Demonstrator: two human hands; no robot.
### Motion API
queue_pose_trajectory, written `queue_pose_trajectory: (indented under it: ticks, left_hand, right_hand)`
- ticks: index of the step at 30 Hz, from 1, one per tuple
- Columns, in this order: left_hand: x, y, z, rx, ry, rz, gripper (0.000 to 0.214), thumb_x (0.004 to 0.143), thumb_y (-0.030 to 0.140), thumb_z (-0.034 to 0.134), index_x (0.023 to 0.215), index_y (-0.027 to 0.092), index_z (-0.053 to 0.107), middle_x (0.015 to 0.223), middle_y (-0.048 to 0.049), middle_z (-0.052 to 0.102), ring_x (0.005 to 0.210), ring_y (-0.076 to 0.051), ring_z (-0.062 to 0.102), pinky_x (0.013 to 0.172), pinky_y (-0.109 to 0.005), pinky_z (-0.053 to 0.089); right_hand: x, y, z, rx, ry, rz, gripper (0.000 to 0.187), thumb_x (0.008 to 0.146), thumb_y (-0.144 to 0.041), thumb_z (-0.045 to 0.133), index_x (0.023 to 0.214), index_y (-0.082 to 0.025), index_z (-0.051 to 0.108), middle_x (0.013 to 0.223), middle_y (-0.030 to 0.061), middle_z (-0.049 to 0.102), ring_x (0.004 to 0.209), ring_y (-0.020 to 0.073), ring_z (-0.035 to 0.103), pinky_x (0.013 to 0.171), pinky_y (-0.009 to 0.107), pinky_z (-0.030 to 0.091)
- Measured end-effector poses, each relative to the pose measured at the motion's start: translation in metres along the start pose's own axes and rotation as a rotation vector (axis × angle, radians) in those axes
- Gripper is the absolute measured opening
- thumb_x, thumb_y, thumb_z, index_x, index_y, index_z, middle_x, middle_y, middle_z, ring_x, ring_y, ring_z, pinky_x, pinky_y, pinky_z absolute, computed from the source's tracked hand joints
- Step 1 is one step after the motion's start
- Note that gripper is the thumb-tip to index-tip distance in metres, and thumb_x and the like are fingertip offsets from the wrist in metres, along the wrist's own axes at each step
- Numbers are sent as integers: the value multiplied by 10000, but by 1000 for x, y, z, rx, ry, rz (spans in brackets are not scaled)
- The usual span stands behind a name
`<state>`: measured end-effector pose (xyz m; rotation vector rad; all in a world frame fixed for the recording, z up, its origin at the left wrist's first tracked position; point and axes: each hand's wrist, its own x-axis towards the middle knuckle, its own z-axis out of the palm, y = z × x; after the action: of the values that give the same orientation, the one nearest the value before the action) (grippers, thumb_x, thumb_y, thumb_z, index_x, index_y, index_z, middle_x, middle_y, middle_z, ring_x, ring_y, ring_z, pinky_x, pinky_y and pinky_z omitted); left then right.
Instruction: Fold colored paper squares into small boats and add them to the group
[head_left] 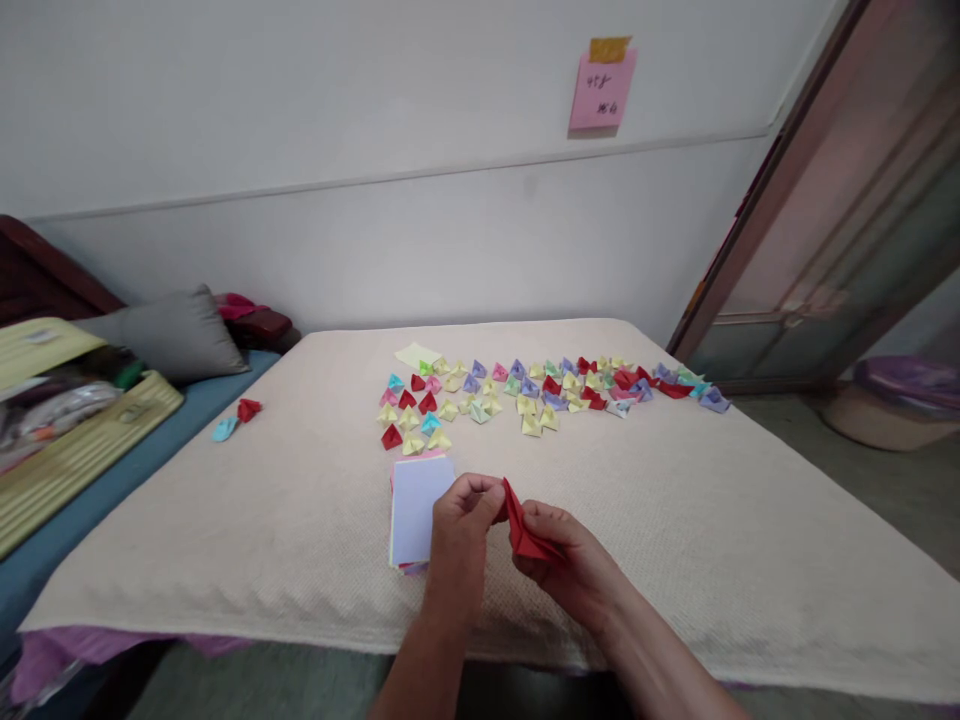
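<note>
A piece of folded red paper is held between both my hands, above the front part of the cloth-covered table. My left hand pinches its upper left end between thumb and fingers. On the other side, my right hand grips the lower right body, thumb on top and fingers beneath. Just left of my left hand lies a stack of coloured paper sheets, a lavender one uppermost, partly covered by that hand. Beyond my hands, many small folded paper pieces in several colours are spread over the table.
A red folded piece and a blue one lie at the table's left. A pale yellow sheet rests near the back. Past the left edge are a grey cushion and an open yellow case. A pink note hangs on the wall.
</note>
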<state>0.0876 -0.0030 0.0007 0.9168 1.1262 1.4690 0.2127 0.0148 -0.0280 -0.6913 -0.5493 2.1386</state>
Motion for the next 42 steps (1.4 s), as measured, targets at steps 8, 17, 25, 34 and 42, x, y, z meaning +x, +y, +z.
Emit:
queue_pose_trajectory:
  ticks: [8,17,25,34,42]
  left_hand:
    - [1,-1,1,-119,17,-8,132,773,273,623,770,141,619,677,5,578,640,-95,513,633,-220,418]
    - [-2,6,3,-14,77,11,89,743,209,629,813,160,601,694,16,591,632,-88,514,613,-202,411]
    - [-2,1,6,66,57,115,71,741,130,580,800,170,575,786,5,612,677,-96,537,629,-208,414]
    - [1,-4,5,93,95,138,80,714,112,577,767,171,592,913,-27,613,746,-123,567,661,-229,434]
    - [0,1,2,226,131,188,79,736,167,583,713,176,659,952,-52,618,898,-177,566,765,-259,422]
  right_hand:
    - [0,2,-2,21,16,2,102,691,-184,707,674,-119,630,561,-24,558,493,59,463,484,175,382]
    - [1,2,-3,105,29,-1,95,671,-173,732,668,-141,643,546,-38,537,484,54,441,481,172,370]
    - [2,4,-5,126,-20,-9,91,704,-158,703,667,-124,628,562,-37,539,492,53,456,481,173,360]
    - [1,5,-3,131,24,6,121,676,-168,730,648,-134,618,538,-46,534,479,55,449,479,178,352]
    - [1,4,-1,89,37,21,131,659,-187,740,651,-144,617,560,-43,538,494,59,441,491,180,344]
